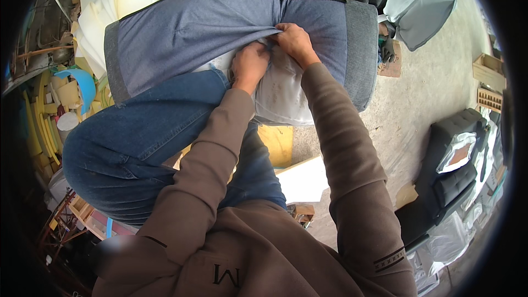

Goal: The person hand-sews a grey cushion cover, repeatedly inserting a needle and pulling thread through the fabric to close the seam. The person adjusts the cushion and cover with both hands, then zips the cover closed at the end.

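Note:
A large cushion in a blue-grey fabric cover (192, 27) lies in front of me, its white inner padding (283, 96) bulging out of the open near side. My left hand (250, 65) is closed on the edge of the cover where it meets the padding. Just beside it, my right hand (294, 41) grips the same bunched fabric edge. My knee in blue jeans (121, 143) presses against the cushion's near left side. Brown sleeves cover both forearms.
White and yellow foam offcuts (110, 0) pile up at the left. A grey upholstered piece (418, 0) stands at the back right on the concrete floor (429, 88). A black seat part wrapped in plastic (456, 159) and wooden crates (488, 71) are at the right.

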`<state>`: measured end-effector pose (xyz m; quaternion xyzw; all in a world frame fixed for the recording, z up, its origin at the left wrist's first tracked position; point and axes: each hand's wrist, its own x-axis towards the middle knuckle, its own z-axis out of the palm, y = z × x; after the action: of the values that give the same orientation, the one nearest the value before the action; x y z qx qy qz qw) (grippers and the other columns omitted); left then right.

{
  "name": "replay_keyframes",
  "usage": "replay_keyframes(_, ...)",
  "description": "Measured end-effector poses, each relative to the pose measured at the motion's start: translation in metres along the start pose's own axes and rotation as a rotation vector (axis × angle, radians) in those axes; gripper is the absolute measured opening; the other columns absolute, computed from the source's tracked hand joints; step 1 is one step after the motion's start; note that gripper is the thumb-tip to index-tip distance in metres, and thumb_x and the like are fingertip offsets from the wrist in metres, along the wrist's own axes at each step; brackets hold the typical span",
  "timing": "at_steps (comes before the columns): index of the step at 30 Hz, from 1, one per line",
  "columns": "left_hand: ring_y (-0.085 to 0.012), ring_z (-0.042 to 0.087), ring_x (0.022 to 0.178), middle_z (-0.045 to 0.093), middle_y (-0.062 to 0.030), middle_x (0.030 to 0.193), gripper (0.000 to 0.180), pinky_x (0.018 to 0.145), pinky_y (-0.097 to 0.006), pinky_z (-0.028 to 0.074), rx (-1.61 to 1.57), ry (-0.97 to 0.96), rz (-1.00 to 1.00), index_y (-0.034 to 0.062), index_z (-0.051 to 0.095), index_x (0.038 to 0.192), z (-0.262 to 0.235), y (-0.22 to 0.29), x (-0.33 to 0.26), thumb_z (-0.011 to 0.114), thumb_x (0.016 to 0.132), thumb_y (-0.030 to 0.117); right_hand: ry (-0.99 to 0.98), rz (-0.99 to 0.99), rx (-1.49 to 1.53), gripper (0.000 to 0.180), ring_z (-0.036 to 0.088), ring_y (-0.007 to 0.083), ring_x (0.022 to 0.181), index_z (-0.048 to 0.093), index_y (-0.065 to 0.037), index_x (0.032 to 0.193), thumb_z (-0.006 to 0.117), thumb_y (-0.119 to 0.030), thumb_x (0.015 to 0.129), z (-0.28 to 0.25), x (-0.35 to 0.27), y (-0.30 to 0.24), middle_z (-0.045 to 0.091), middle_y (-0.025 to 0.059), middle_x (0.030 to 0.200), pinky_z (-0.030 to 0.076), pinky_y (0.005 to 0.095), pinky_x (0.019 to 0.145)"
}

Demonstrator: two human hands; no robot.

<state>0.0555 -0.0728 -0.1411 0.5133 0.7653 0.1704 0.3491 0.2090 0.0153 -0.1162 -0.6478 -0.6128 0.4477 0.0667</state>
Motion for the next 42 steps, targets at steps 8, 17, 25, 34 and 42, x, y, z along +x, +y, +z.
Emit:
replay_keyframes(8, -0.0372, 0.078, 0.095, 0.081, -0.0154, 0.098, 0.023, 0.085, -0.046, 0.059, 0.006, 0.028, 0.018, 0.0118, 0.083, 0.105, 0.001, -0.004, -0.004, 0.077, 0.089, 0.028, -0.006, 0.024, -0.004, 0.052, 0.073, 0.0358, 0.124, 0.078, -0.011, 0.134, 0.081, -0.041, 0.091, -0.001, -0.003, -0.001, 0.078, 0.0195, 0.129, 0.055, 0.0427, 0.107)
replay_keyframes(17, -0.0413, 0.076, 0.097, 0.081, -0.0158, 0.097, 0.019, 0.088, -0.052, 0.059, 0.288, 0.066, 0.034, 0.0117, 0.08, 0.1, 0.017, 0.011, -0.001, 0.072, 0.088, 0.024, -0.032, 0.006, 0.004, 0.049, 0.074, 0.036, 0.122, 0.08, -0.016, 0.131, 0.08, -0.044, 0.091, 0.003, 0.005, 0.006, 0.078, 0.0178, 0.127, 0.056, 0.0443, 0.106)
replay_keyframes(25, -0.0339, 0.079, 0.082, 0.081, -0.0168, 0.092, 0.033, 0.076, -0.046, 0.061, -0.002, 0.074, 0.088, 0.0057, 0.08, 0.117, -0.009, 0.007, -0.006, 0.073, 0.089, 0.022, -0.016, 0.016, -0.021, 0.049, 0.073, 0.0343, 0.125, 0.077, -0.009, 0.136, 0.077, -0.034, 0.094, -0.005, -0.005, -0.004, 0.077, 0.0208, 0.13, 0.055, 0.0417, 0.11)
replay_keyframes(34, -0.0172, 0.073, 0.062, 0.081, -0.0149, 0.096, 0.026, 0.051, -0.029, 0.053, -0.576, -0.272, -0.43, -0.002, 0.075, 0.121, -0.004, 0.007, 0.014, 0.063, 0.101, 0.01, -0.002, -0.002, -0.038, 0.048, 0.073, 0.0359, 0.124, 0.079, -0.018, 0.135, 0.078, -0.041, 0.093, 0.002, 0.005, 0.007, 0.078, 0.0174, 0.129, 0.056, 0.0448, 0.108)
replay_keyframes(42, -0.0119, 0.06, 0.059, 0.071, -0.0064, 0.081, 0.007, 0.046, -0.027, 0.04, -0.749, -0.254, -0.549, 0.0074, 0.068, 0.092, 0.002, 0.011, 0.011, 0.064, 0.095, 0.012, -0.012, -0.013, -0.04, 0.048, 0.073, 0.0365, 0.123, 0.08, -0.016, 0.133, 0.079, -0.042, 0.092, -0.001, 0.001, 0.006, 0.078, 0.0179, 0.127, 0.056, 0.0453, 0.107)
